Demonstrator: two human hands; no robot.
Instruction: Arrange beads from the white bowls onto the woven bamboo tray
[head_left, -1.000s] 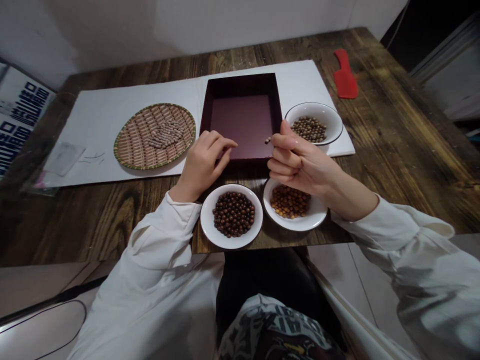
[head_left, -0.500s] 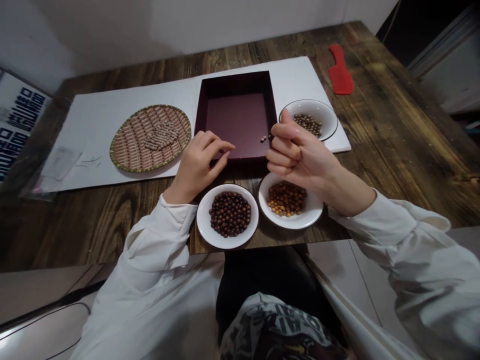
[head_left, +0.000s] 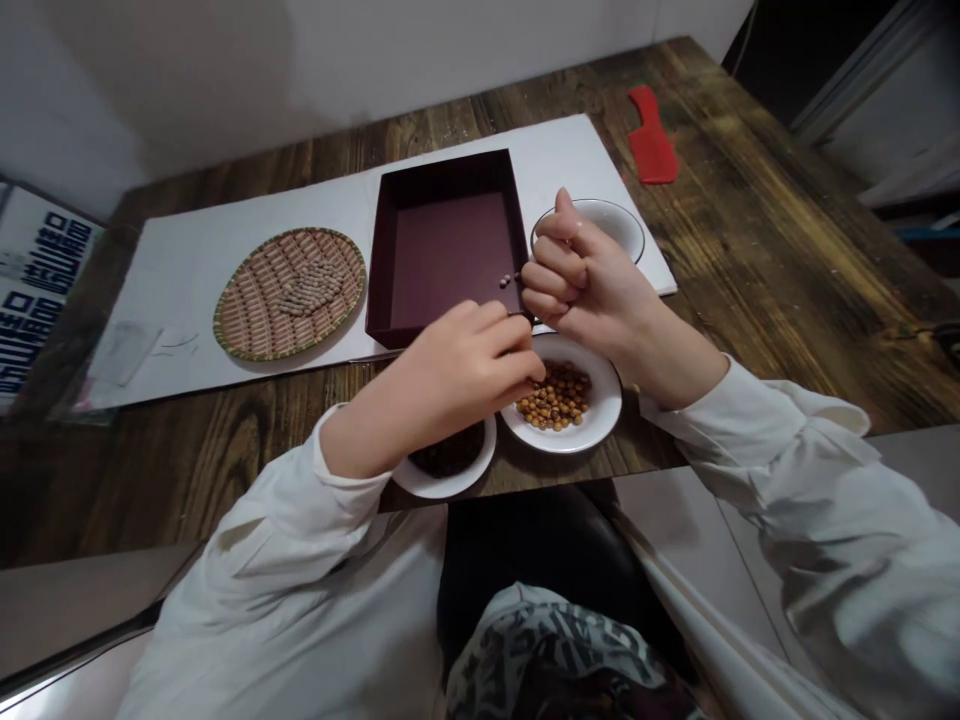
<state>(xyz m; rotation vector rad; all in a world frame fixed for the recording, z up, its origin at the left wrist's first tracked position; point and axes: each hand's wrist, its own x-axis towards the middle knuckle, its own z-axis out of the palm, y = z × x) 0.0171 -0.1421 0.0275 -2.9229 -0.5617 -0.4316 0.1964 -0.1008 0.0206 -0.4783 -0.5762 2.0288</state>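
My left hand [head_left: 472,365] reaches over the white dish of amber beads [head_left: 556,400], its thumb and fingers close together at the dish's left side; whether a bead is between them is hidden. Beneath its wrist, the dish of dark brown beads [head_left: 448,456] is partly covered. My right hand [head_left: 574,270] is closed in a fist with the thumb up, above the amber beads and in front of another white bowl [head_left: 619,222]. A few small beads [head_left: 505,281] show beside its fingers, over the dark red box [head_left: 457,240]; what holds them is too small to tell.
A round woven tray [head_left: 247,290] with pale beads [head_left: 311,287] lies at the left on a white board [head_left: 180,250]. Left of it is a clear plastic bag [head_left: 124,352]. A red comb [head_left: 654,150] rests at the back right of the wooden table [head_left: 757,250].
My left hand has moved right, from the box's front edge to the amber beads, and now covers part of the dark bead dish. My right hand stays closed. The view has shifted slightly.
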